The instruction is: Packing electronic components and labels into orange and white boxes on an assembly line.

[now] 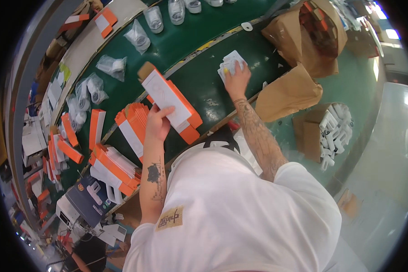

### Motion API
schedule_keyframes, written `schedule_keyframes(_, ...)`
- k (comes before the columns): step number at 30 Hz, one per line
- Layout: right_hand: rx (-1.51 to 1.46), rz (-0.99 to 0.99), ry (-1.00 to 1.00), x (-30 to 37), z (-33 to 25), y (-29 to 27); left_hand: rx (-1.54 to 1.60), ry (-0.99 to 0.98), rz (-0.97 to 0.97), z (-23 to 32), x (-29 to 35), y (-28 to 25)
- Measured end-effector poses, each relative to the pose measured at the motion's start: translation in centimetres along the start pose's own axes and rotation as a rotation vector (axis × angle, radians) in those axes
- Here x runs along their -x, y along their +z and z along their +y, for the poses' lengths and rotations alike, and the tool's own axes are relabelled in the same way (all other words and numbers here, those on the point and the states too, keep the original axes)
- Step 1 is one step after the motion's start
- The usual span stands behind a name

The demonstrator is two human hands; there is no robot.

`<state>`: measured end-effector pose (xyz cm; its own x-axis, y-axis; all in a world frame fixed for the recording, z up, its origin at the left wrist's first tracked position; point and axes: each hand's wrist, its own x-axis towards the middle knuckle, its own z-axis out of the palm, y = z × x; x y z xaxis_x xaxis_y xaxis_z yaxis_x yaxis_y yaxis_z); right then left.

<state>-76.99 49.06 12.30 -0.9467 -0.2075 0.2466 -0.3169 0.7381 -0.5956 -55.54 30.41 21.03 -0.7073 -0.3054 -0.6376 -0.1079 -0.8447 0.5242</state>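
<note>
Green belting (199, 86) covers the long work surface, which curves from lower left to upper right; a second green strip (177, 36) beyond a pale divider carries clear bags (138, 37) holding small white parts. Brown paper sacks (303, 41) slump at the right end of the belt, one gaping open with orange items inside. Below them, off the belt, an open cardboard carton (315, 136) is packed with white moulded pieces (335, 131) standing on end. Stacks of flat orange-and-white box sleeves (133, 124) lie fanned on the near belt, with more piled at the left (115, 165).

Next in size is the orange-and-white box (170, 99) held up by the left hand (157, 123). Its fingers are curled around the lower long edge with the thumb behind, a firm grasp. The box's long axis runs from upper left to lower right, its open brown flap at the upper-left end, pointing away from the person.

The right hand (236, 81) reaches further out, flat on the belt, fingers spread over a small stack of white cards or inserts (231, 63); whether it has pinched one I cannot tell. That stack lies up and to the right of the box, well apart from it, so the right hand is much the nearer to it.
</note>
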Motion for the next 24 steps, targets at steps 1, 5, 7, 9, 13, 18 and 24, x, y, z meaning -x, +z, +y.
schedule_keyframes(1,0.299,0.042,0.023,0.5,3.6,1.0,-0.142,0.147,0.017,-0.3,0.0,-0.3)
schedule_keyframes(5,0.413,-0.142,-0.022,0.9,6.6,-0.3,-0.39,0.284,-0.016,-1.2,1.0,-0.3)
schedule_keyframes(7,0.266,-0.039,-0.03,0.0,4.6,-1.1,-0.419,0.275,0.039,-2.0,1.7,-0.4)
schedule_keyframes(9,-0.122,0.023,-0.09,-1.1,-0.7,-2.7,-0.721,0.322,0.213,-2.6,1.4,-0.3)
schedule_keyframes(13,-0.433,-0.126,-0.501,0.5,-12.8,-5.9,-0.954,0.438,0.195,-4.2,1.2,-1.3)
schedule_keyframes(18,-0.156,-1.15,-0.809,-1.6,-14.3,-4.0,-1.04,0.507,0.199,-3.3,1.8,-2.6)
schedule_keyframes(24,-0.781,-0.72,-0.194,-6.1,-17.0,-4.8,-0.608,0.746,0.654,9.6,1.8,-10.8)
